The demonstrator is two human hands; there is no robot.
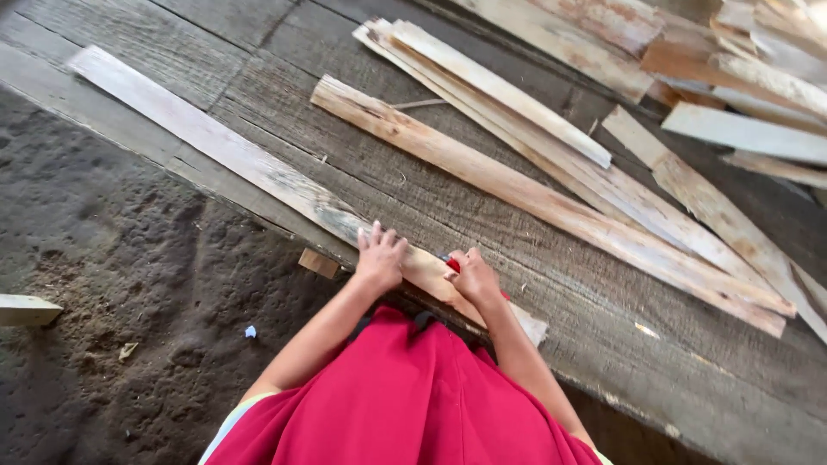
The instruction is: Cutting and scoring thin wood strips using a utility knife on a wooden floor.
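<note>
On a wide bench (603, 344) of grey, weathered, deeply grained boards, a long pale plank (233, 159) lies along the near edge, flat and thin, its surface rough-sawn with darker grey streaks toward the middle. The left hand (379, 258) rests palm down on this plank, fingers spread apart and flat against the wood. The right hand (472, 275) sits just beside it on the same plank, fingers curled together around a small red tool (453, 264); only a sliver of red shows, so its shape cannot be told. Both forearms reach up from a bright red garment (405, 396) of smooth cloth.

Farther back on the bench, a thicker slat (517, 194) with a ragged, splintered end runs on a slant, its face yellowish with reddish blotches. Beyond it several thinner strips (491, 90) overlap in a loose fan. A heap of offcuts (732, 77), pale and orange-brown, fills the far right corner.

Below the bench edge, the floor (112, 301) is dark, lumpy packed earth. A small wood block (319, 263) juts from under the bench edge near the left hand, and another pale block (26, 310) lies at the far left.
</note>
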